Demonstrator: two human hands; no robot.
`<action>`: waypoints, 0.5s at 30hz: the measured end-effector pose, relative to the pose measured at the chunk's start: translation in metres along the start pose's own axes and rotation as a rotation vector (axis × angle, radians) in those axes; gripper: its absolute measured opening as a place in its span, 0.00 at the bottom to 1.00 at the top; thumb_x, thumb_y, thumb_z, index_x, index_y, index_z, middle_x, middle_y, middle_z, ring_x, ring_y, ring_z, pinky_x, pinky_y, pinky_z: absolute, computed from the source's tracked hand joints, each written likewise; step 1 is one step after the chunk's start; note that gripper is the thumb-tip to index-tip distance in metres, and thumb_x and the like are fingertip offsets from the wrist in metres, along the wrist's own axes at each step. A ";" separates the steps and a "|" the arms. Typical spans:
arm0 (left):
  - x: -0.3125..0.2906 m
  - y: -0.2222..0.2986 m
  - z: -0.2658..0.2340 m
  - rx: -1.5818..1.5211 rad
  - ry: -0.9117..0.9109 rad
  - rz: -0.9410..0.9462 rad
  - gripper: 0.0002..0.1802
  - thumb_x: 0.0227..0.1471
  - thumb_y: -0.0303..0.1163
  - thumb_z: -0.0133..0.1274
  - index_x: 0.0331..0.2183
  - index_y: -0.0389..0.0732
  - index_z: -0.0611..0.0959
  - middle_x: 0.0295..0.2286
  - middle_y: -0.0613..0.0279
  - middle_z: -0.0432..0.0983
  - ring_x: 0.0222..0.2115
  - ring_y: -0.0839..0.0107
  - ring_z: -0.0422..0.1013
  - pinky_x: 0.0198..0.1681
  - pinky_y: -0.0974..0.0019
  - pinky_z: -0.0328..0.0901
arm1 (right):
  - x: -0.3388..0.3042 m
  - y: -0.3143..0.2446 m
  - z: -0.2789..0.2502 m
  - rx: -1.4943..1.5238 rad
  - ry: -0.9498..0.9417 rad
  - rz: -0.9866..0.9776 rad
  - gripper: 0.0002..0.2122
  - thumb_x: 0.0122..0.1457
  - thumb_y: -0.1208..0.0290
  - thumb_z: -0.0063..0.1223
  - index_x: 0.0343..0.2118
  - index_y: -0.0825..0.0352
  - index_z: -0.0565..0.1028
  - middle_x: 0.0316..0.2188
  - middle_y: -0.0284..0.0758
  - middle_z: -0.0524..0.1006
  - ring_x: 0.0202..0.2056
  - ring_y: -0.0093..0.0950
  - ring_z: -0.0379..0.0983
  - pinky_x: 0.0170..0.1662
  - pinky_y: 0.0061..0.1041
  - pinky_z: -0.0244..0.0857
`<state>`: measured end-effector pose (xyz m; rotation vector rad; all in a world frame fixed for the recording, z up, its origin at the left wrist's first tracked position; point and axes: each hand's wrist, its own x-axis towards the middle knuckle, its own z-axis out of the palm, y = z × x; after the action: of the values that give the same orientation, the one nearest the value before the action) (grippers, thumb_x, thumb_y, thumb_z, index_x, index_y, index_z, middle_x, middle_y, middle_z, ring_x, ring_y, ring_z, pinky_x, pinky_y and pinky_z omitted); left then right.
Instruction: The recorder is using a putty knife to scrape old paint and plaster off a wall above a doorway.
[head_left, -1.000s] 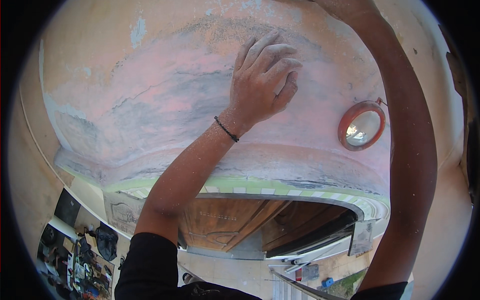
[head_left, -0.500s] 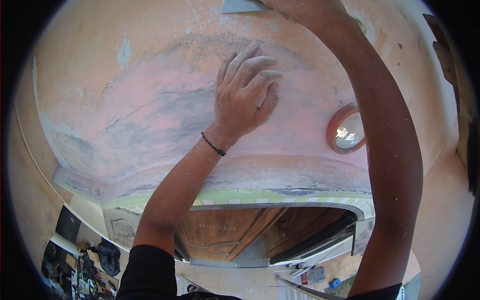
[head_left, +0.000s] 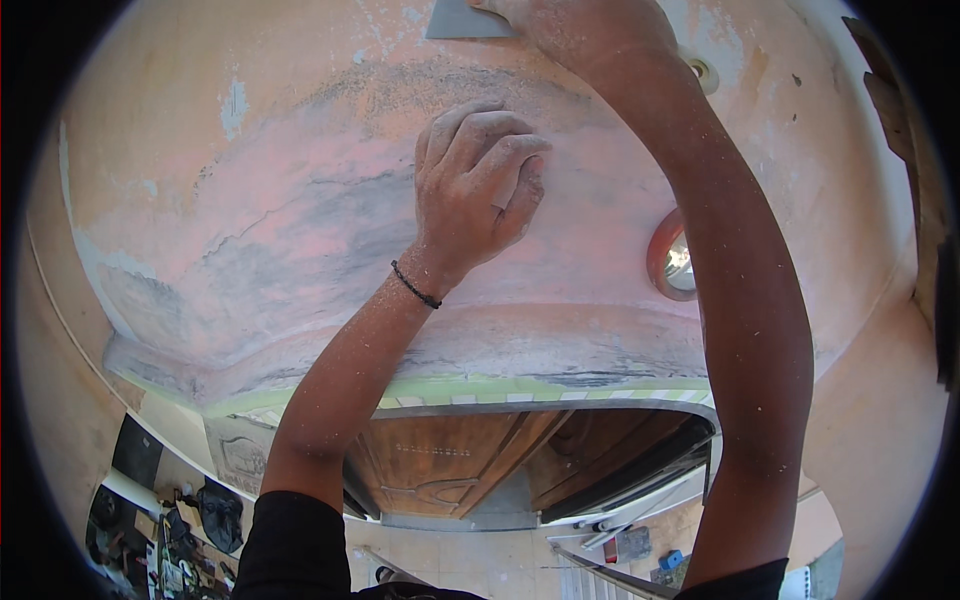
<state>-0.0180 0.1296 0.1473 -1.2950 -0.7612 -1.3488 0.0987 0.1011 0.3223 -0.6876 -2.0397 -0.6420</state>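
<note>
At the top of the view my right hand (head_left: 590, 35) is closed on a scraper (head_left: 468, 20). Its wide grey blade lies at the wall (head_left: 300, 230), and its handle is hidden in my grip. Lower down, my left hand (head_left: 475, 175), dusty and with a dark cord bracelet at the wrist, rests against the pink and grey patch of wall. Its fingers are curled, and a small pale edge shows between thumb and palm; I cannot make out what it is. Worn paint, grey smears and a thin crack mark the wall's surface.
A round red-rimmed fixture (head_left: 668, 262) sits on the wall, partly behind my right forearm. A small round fitting (head_left: 704, 72) is above it. Below are a green-edged ledge (head_left: 480, 393) and wooden doors (head_left: 450, 460). Various items, including a black bag (head_left: 218, 515), lie at lower left.
My right hand and the scraper have shifted left and slightly down, showing more of the blade. The fingers of my left hand have curled in more. The whole view has shifted slightly.
</note>
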 end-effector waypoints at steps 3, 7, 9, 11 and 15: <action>-0.002 -0.002 -0.003 0.012 0.016 0.023 0.07 0.48 0.31 0.61 0.34 0.49 0.85 0.38 0.67 0.78 0.49 0.59 0.72 0.54 0.53 0.61 | -0.019 0.014 -0.007 -0.051 -0.003 -0.015 0.21 0.61 0.51 0.57 0.32 0.70 0.83 0.32 0.52 0.82 0.37 0.48 0.81 0.42 0.43 0.72; 0.002 0.007 -0.002 -0.011 0.030 -0.006 0.07 0.49 0.32 0.60 0.34 0.50 0.85 0.38 0.69 0.78 0.50 0.60 0.71 0.55 0.54 0.61 | -0.061 0.149 -0.003 -0.154 -0.061 0.231 0.30 0.60 0.34 0.49 0.32 0.63 0.84 0.27 0.42 0.83 0.34 0.39 0.82 0.41 0.39 0.72; 0.003 0.009 0.004 -0.022 0.042 -0.020 0.07 0.49 0.32 0.60 0.34 0.50 0.85 0.38 0.69 0.78 0.50 0.61 0.71 0.55 0.54 0.60 | -0.082 0.165 -0.018 -0.128 -0.135 0.373 0.30 0.59 0.34 0.50 0.32 0.63 0.84 0.27 0.41 0.83 0.33 0.37 0.82 0.40 0.39 0.72; 0.005 0.014 0.008 0.022 0.029 -0.012 0.06 0.50 0.32 0.60 0.33 0.52 0.85 0.38 0.71 0.77 0.50 0.62 0.70 0.55 0.54 0.59 | -0.078 0.156 -0.023 -0.255 -0.102 0.382 0.30 0.59 0.34 0.51 0.32 0.63 0.84 0.26 0.41 0.83 0.33 0.37 0.82 0.40 0.39 0.73; 0.005 0.012 0.005 0.011 0.008 -0.016 0.07 0.50 0.33 0.61 0.34 0.52 0.86 0.39 0.71 0.77 0.50 0.64 0.70 0.55 0.55 0.58 | -0.070 0.147 -0.033 -0.454 -0.028 0.246 0.30 0.60 0.35 0.50 0.31 0.63 0.84 0.26 0.40 0.83 0.33 0.36 0.82 0.41 0.38 0.73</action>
<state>-0.0049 0.1304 0.1503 -1.2764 -0.7735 -1.3601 0.2500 0.1678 0.3057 -1.1945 -1.8057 -0.9626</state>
